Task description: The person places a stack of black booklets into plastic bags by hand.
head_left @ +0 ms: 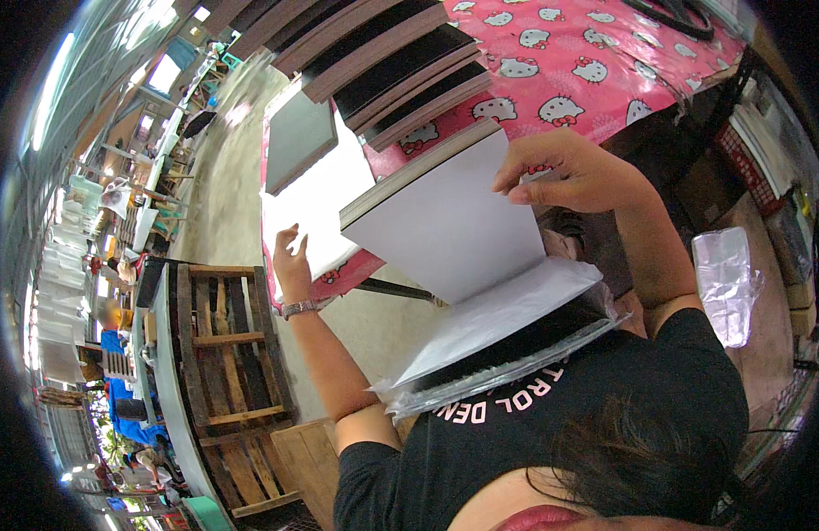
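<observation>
A thick book-like block (445, 212) with a plain white face and pale page edges stands tilted before me. My right hand (573, 173) is at its right edge, with thumb and forefinger curled together on the white face. My left hand (292, 261), with a band at the wrist, is held away from the block's left corner, its fingers apart and empty. Against my lap lies a clear plastic wrapper (489, 332) over a black flat item (507, 345). On the table, a grey-covered book (300, 142) rests on a bright white surface (316, 199).
Black books (387, 80) with brownish edges lie in a row on the pink patterned tablecloth (538, 62). Crumpled clear plastic (723, 279) sits at the right, below a red basket (753, 173). Wooden pallets (232, 345) stand at the left. Several people work in the far-left background.
</observation>
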`<state>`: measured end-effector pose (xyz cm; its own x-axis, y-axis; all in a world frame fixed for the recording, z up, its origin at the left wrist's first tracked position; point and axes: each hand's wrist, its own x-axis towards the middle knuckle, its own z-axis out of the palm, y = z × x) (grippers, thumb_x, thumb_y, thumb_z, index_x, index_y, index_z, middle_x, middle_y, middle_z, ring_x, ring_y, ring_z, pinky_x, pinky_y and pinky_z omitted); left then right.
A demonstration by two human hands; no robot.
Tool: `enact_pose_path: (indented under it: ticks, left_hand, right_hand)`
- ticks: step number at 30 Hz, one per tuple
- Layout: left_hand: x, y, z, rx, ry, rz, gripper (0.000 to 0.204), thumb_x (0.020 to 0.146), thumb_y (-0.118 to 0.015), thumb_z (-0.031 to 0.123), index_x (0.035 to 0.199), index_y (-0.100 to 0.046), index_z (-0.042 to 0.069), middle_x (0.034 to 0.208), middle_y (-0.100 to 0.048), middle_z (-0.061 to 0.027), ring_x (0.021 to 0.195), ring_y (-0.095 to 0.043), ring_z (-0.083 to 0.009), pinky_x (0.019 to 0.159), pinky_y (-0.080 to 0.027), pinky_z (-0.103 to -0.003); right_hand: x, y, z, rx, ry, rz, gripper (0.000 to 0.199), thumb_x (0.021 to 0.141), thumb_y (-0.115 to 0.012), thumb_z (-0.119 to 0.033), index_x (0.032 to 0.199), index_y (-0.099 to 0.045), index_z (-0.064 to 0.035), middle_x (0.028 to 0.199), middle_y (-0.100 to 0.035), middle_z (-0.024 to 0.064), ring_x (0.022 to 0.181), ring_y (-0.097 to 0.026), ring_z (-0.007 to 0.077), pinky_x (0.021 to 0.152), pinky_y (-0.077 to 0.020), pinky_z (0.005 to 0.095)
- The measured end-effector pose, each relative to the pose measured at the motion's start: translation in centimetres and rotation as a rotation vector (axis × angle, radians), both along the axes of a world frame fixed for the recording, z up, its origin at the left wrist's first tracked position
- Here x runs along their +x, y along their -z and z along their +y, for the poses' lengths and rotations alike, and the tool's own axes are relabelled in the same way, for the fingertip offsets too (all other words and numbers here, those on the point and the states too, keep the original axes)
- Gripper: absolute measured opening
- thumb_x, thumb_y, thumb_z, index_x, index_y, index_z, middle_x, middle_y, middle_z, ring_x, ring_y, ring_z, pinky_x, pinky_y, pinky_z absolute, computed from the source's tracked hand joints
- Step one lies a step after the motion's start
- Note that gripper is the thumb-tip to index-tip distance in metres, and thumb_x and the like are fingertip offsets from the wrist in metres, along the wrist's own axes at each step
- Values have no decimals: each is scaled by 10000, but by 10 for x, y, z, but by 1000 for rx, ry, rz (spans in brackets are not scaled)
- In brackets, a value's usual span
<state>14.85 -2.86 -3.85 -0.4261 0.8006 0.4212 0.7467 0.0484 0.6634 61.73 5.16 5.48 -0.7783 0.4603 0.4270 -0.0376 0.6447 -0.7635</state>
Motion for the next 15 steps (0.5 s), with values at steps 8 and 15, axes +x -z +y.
enact_pose_path:
  ticks: [8, 15]
  left_hand:
    - [-7, 19, 10, -4, -70, -543, 84, 816, -606, 83, 809, -633, 3, 808, -649, -48, 694, -549, -121, 595, -424, -250]
    - [-25, 27, 9, -380, -28, 124, 257, 711, -709, 207, 862, -644, 10, 831, -642, -76, 709, -557, -161, 667, -440, -287]
  right_hand:
    - [-12, 8, 4, -21, -89, 36, 192, 804, -650, -162, 911, -618, -6, 844, -623, 76, 800, -589, 171, 736, -456, 298]
    - [-17, -1, -2, 4, -130, 25, 191, 812, -644, -170, 910, -617, -8, 830, -624, 77, 798, -591, 172, 729, -456, 296]
